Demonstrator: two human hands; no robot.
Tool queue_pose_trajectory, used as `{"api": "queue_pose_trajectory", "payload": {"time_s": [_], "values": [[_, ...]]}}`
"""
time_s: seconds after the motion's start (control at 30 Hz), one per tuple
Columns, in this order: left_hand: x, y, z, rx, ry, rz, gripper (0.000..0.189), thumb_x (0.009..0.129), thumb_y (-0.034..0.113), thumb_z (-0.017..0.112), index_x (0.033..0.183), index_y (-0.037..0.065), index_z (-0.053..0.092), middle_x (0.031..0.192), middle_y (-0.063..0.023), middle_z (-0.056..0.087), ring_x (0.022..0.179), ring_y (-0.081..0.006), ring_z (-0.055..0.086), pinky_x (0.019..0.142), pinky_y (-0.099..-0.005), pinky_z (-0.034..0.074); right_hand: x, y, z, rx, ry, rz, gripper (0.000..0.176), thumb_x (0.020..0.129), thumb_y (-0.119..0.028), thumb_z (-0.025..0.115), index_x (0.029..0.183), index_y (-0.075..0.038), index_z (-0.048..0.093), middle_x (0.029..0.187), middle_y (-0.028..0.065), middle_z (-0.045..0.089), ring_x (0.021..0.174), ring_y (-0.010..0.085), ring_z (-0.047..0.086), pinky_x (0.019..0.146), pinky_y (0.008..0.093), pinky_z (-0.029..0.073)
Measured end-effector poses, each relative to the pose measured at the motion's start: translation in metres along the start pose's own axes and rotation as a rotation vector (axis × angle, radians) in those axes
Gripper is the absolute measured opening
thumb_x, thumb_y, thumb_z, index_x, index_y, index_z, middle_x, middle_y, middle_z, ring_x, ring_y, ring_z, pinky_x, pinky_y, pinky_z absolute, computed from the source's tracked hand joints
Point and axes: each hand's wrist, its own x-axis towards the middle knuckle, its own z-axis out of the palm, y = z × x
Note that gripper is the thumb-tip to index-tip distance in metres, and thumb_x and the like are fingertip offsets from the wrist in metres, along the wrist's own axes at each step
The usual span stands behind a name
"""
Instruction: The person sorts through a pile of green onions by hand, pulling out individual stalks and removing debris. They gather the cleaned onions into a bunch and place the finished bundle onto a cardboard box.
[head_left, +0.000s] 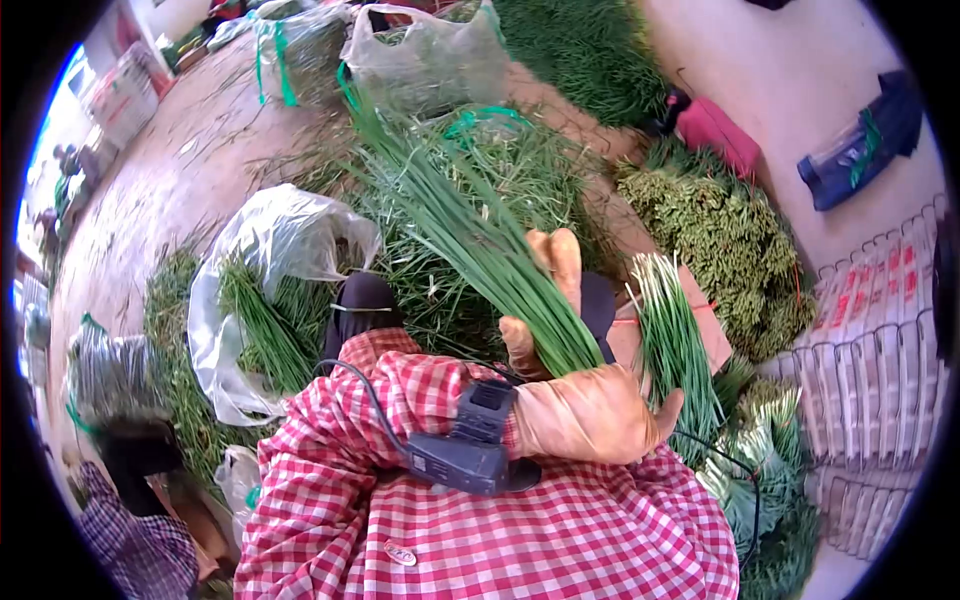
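A long bundle of green chives (470,240) slants from the upper left down to my hands. My right hand (552,262), in a tan glove, is closed around the bundle from below, its fingers showing along the stems' edge. Across the lower end of the bundle lies my left hand (585,415), also gloved; one digit points up at the right, while its other fingers are largely hidden. A dark device (470,450) is strapped at the left wrist. Beside the hands, a smaller bunch of chives with pale ends (665,320) rests on a reddish board (705,325).
Loose greens (520,165) heap in front of my knees. Left stands an open plastic bag (225,300) with greens; another bag (425,60) is ahead. Stacked bundles (710,240) and wire-framed crates (870,350) line the right. A person's checked sleeve (140,540) shows lower left.
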Motion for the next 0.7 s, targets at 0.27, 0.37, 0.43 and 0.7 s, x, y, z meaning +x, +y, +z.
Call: {"api": "queue_pose_trajectory", "payload": {"time_s": [0.27,0.37,0.43,0.7], "values": [[-0.004,-0.003,0.000,-0.196,-0.332,0.078,0.045,0.082,0.037,0.056,0.067,-0.005,0.057,0.047,-0.0108,0.043,0.035,-0.0244,0.043,0.028,-0.0416,0.026,-0.010,-0.002,-0.020,-0.812,0.028,-0.356,0.103,0.078,-0.053,0.068,0.141,0.013,0.019,0.146,0.0339,0.018,0.136,0.0427,0.026,0.110,0.0486,0.026],[-0.011,0.008,0.005,-0.069,-0.341,-0.131,0.053,0.079,0.046,0.057,0.056,-0.001,0.052,0.044,-0.0118,0.041,0.036,-0.0272,0.044,0.031,-0.0437,0.022,-0.014,-0.002,-0.027,-0.818,-0.066,-0.149,0.093,0.079,-0.036,0.073,0.144,0.006,0.021,0.145,0.0234,0.028,0.134,0.0327,0.031,0.111,0.0431,0.025],[-0.013,0.010,-0.002,0.047,-0.410,-0.325,0.056,0.075,0.053,0.059,0.054,0.002,0.055,0.045,-0.0123,0.045,0.040,-0.0288,0.049,0.037,-0.0461,0.028,-0.013,-0.012,-0.036,-0.964,-0.186,-0.002,0.087,0.079,-0.031,0.075,0.143,0.001,0.026,0.139,0.0210,0.038,0.128,0.0312,0.039,0.108,0.0419,0.028],[-0.025,0.003,0.004,0.350,-0.720,-0.900,0.055,0.071,0.058,0.062,0.064,0.004,0.067,0.058,-0.0158,0.063,0.053,-0.0299,0.063,0.056,-0.0482,0.047,0.055,-0.073,-0.035,-0.537,-0.005,0.463,0.029,0.093,-0.006,0.057,0.121,-0.002,0.057,0.096,0.0050,0.066,0.083,0.0070,0.060,0.074,0.0205,0.048]]}}
